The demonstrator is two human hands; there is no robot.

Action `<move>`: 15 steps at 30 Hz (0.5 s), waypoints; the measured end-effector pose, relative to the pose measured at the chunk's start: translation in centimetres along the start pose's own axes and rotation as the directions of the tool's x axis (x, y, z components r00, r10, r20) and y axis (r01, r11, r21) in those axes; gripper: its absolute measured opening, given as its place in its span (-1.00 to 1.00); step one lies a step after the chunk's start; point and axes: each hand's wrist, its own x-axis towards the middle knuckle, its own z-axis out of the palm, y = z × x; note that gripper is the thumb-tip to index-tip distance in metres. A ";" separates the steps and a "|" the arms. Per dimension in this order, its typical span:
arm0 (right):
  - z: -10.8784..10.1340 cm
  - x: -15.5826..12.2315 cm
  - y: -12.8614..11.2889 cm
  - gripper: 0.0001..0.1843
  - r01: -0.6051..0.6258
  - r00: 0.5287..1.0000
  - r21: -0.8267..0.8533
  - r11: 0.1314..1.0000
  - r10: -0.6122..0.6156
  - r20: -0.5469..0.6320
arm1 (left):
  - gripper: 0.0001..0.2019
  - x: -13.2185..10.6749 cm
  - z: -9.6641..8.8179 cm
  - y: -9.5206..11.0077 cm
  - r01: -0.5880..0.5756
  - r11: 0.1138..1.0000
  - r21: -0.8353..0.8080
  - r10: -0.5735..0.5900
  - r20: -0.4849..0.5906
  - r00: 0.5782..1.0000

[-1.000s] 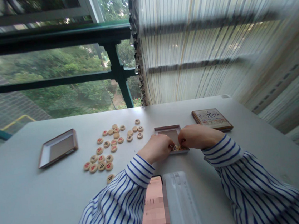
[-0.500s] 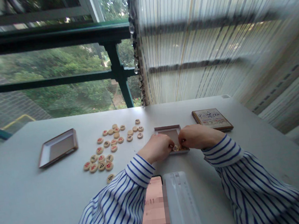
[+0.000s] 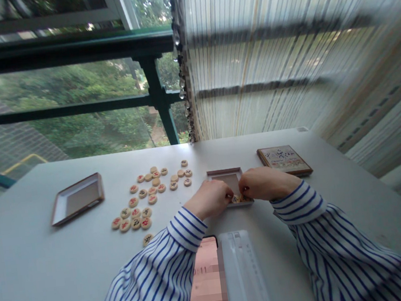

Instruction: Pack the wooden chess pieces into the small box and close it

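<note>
Over the near edge of a shallow open box (image 3: 231, 181), my left hand (image 3: 209, 198) has its fingertips pinched at a round wooden Chinese chess piece (image 3: 235, 198) with dark marking. From the other side my right hand (image 3: 262, 183) reaches in, its fingers curled against a second Chinese chess piece (image 3: 243, 198), mostly covered by them. Both pieces are within the box, along its near wall. To the left on the table, several loose Chinese chess pieces (image 3: 136, 223) with red or black characters lie scattered, some face down.
An empty-looking box lid (image 3: 83, 198) lies open at the left of the white table (image 3: 36, 266). A patterned closed box (image 3: 283, 159) sits at the right. Near me are a phone (image 3: 205, 275) and a pale plastic case (image 3: 243, 271). A string curtain (image 3: 256, 67) hangs behind.
Both hands stay in the box almost unmoved. The fingers and the pieces between them shift only very slightly; the loose pieces on the table stay put.
</note>
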 end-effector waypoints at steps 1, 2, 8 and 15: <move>0.0 0.0 0.0 -0.71 -0.001 1.000 0.000 1.000 0.001 0.002 | -0.78 0.0 0.0 0.0 0.003 1.000 -0.001 -0.003 0.001 1.000; 0.0 0.0 0.0 -0.71 -0.003 1.000 0.001 1.000 0.003 0.003 | -0.78 0.0 -0.1 0.1 0.004 1.000 0.000 -0.004 0.000 1.000; 0.1 0.0 0.0 -0.73 -0.008 1.000 -0.005 1.000 0.008 0.004 | -0.77 0.0 -0.1 0.2 0.005 1.000 0.012 -0.005 0.006 1.000; -0.4 -0.5 0.1 -0.73 -0.032 0.995 -0.049 0.998 0.027 -0.092 | -0.74 -0.6 -1.3 -0.5 0.043 0.997 -0.070 -0.048 -0.062 0.997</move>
